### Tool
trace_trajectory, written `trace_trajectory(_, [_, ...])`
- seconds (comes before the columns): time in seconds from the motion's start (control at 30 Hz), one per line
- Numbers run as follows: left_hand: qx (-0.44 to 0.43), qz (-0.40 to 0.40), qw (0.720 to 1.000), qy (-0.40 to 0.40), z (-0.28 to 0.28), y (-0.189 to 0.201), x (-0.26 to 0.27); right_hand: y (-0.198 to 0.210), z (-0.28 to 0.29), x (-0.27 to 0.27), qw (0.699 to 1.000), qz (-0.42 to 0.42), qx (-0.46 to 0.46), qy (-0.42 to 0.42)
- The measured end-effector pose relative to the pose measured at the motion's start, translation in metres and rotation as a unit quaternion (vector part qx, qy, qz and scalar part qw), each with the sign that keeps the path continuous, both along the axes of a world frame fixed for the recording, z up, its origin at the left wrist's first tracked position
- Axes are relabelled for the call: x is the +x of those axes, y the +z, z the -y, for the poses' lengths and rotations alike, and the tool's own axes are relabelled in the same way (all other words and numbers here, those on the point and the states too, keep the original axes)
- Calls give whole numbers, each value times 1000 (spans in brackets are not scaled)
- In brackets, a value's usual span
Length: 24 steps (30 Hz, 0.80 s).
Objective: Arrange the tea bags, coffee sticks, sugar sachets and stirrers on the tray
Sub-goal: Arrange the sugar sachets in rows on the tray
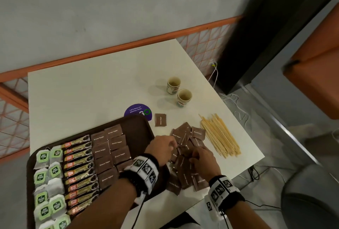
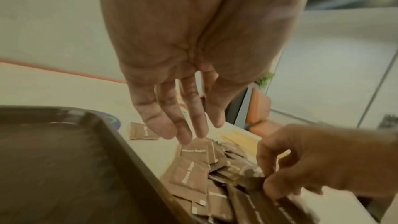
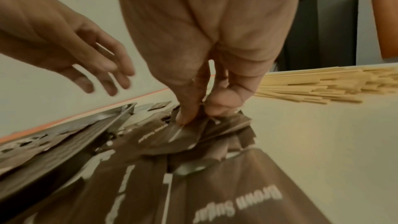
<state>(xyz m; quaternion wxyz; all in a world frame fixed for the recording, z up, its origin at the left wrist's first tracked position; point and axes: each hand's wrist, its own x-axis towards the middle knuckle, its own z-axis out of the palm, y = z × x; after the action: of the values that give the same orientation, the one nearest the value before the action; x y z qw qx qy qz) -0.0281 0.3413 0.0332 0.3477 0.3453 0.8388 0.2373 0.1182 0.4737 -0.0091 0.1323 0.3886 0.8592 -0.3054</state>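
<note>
Nearest, the right hand (image 3: 206, 77) pinched one sachet (image 3: 189, 130) between thumb and fingers in the loose pile (image 1: 185, 162) on the table (image 1: 91, 91), just right of the tray (image 1: 141, 129). Beside it, the left hand (image 2: 183, 91) hovered over that pile with fingers straight, holding nothing. Only the head view showed the tray's filled rows; farther right lay the stirrers (image 1: 219, 135).

We see a white table (image 1: 95, 89) carrying a brown tray (image 1: 141, 127) at its near left, a loose pile of brown sugar sachets (image 1: 185, 166) beside it, wooden stirrers (image 1: 220, 135) further right, two paper cups (image 1: 178, 92) and a purple sticker (image 1: 136, 110) behind.
</note>
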Motion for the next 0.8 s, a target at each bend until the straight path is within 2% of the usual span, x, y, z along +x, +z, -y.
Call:
trace_trajectory(0.07, [-30,-57,997,-46,-27,-5,-3,2,-6,-2,1000,-8,-15,8])
trace_trajectory(0.17, [-87,-134,979,-126,-59,-12,-11,2,-10,-1,996,25,-47,69])
trace_trajectory(0.27, [-152,-171,945,-234,-77,-20,-18,-4,-6,4,992,42,-24,118])
trace_trajectory(0.4, [-195,-200,899,-337,-90,-34,-26,-9,-7,3,995,-3,-54,84])
trace_trajectory(0.57, [-198,-224,867,-398,-98,-31,-35,-10,-11,3,994,-24,-63,83])
trace_trajectory(0.7, [-192,-235,854,-422,-107,-24,-36,-12,-13,3,993,-23,-70,89])
trace_trajectory(0.8, [-196,-220,856,-425,-112,-24,-39,-13,-16,5,993,-33,-75,90])
